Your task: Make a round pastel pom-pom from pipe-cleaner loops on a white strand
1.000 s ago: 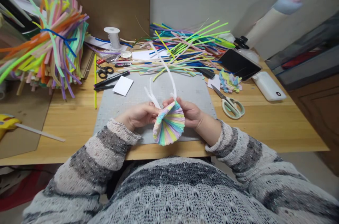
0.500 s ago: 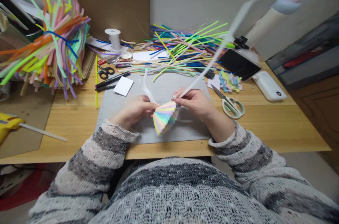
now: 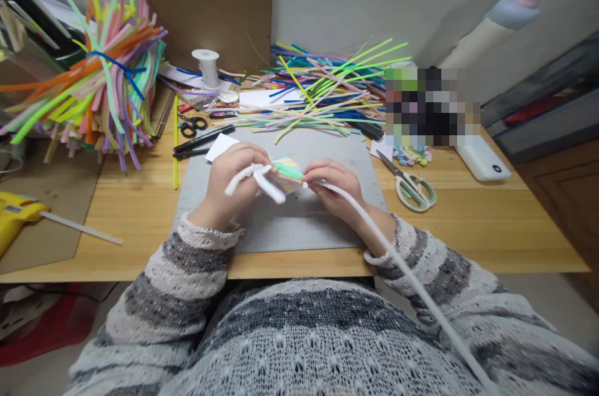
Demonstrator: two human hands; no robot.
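Observation:
Over a grey cutting mat (image 3: 281, 227), both my hands hold a small pastel-striped woven fan piece (image 3: 286, 173), now tipped flat and mostly hidden between my fingers. My left hand (image 3: 231, 187) grips its left side, with short white pipe-cleaner ends (image 3: 264, 181) sticking out beside the thumb. My right hand (image 3: 334, 187) pinches its right side together with a long white pipe cleaner (image 3: 412, 284) that runs down over my right sleeve toward the lower right.
A loose heap of coloured pipe cleaners (image 3: 322, 87) lies behind the mat, and a big bundle (image 3: 93, 84) stands at the left. Green-handled scissors (image 3: 412, 187), black scissors (image 3: 193, 126), a thread spool (image 3: 206, 67), a white power bank (image 3: 482, 162) and a yellow glue gun (image 3: 19, 215) lie on the wooden desk.
The fan piece went from upright and facing me to lying flat between my hands. The long white pipe cleaner swung from pointing up and away to trailing down over my right arm.

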